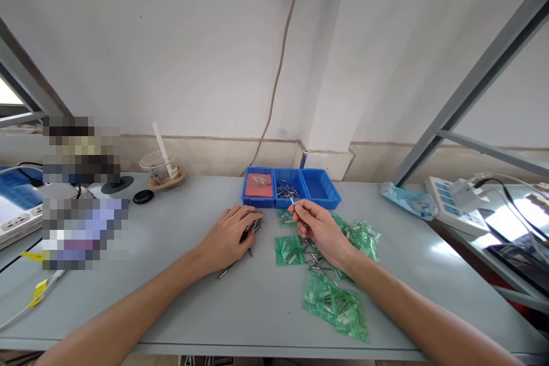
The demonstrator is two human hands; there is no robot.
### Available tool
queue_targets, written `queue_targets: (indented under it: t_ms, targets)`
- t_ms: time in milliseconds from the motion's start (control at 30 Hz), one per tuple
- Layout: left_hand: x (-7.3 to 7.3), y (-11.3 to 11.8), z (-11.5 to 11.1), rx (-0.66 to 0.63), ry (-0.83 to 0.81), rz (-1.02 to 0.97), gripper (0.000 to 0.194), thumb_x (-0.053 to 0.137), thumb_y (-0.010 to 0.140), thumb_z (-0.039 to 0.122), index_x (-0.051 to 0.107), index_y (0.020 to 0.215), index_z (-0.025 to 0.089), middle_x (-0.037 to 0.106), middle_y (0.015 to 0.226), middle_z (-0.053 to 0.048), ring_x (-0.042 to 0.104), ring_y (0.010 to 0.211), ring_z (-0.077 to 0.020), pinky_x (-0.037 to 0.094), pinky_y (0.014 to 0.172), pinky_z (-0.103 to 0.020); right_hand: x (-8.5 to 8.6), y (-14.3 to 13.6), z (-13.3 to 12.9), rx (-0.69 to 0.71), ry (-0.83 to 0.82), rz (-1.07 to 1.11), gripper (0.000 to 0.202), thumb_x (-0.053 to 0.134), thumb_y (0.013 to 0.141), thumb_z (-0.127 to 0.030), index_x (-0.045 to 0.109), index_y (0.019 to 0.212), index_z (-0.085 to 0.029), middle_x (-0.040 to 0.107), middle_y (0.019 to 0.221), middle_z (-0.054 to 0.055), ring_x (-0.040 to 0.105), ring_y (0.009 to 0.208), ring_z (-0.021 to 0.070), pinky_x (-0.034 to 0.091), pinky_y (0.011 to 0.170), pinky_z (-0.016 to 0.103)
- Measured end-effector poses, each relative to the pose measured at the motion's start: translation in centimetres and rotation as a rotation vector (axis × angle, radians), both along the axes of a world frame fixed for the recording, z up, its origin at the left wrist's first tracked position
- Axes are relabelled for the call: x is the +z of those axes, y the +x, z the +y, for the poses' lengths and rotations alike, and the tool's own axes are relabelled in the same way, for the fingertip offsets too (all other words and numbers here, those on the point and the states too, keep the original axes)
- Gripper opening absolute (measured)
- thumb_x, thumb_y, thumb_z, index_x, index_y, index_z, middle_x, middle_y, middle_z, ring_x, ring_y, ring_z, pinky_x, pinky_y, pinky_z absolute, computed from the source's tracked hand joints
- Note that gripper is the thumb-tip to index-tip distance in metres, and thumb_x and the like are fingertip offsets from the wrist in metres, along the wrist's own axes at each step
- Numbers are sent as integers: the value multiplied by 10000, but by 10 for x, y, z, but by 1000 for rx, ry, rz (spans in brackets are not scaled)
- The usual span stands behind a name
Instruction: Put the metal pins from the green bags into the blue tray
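Observation:
My left hand rests on the table, its fingers curled over several thin dark metal rods. One more rod lies beneath its wrist side. Between thumb and forefinger, my right hand pinches a small slim metal pin just in front of the blue bin. Loose metal pins lie under and beside that hand. Around them are green plastic bags holding metal parts, among them a small bag and a larger one at the front.
Three joined blue bins stand near the wall: the left one has a red packet, the middle one holds pins. A plastic cup with straw, a black round lid, a blue packet and power strips sit farther out.

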State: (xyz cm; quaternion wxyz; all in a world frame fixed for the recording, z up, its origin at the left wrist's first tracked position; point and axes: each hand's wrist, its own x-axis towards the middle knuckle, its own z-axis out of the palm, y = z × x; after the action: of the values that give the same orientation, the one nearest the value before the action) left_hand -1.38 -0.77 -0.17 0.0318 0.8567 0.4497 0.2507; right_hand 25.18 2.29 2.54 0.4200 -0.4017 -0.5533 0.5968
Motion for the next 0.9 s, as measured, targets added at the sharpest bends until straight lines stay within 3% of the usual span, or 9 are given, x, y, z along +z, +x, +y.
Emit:
queue_targets:
  t_ms: [600, 900]
  targets:
    - [-3, -1, -1, 51, -7, 5, 380, 584, 1024, 343, 571, 1399, 278, 612, 1350, -75, 580, 1181, -287, 470, 1023, -467, 2, 0, 2, -175, 20, -20, 350, 720, 893, -569, 620, 916, -234, 592, 848, -11, 484, 591, 117, 447, 561, 286]
    - [-7, -1, 1, 52, 6, 21, 337, 577, 1029, 334, 595, 1360, 270, 627, 1334, -74, 579, 1164, -292, 470, 970, -458, 1, 2, 6, -290, 136, -19, 335, 723, 888, -582, 653, 910, -255, 569, 908, 32, 555, 802, 205, 490, 608, 302]
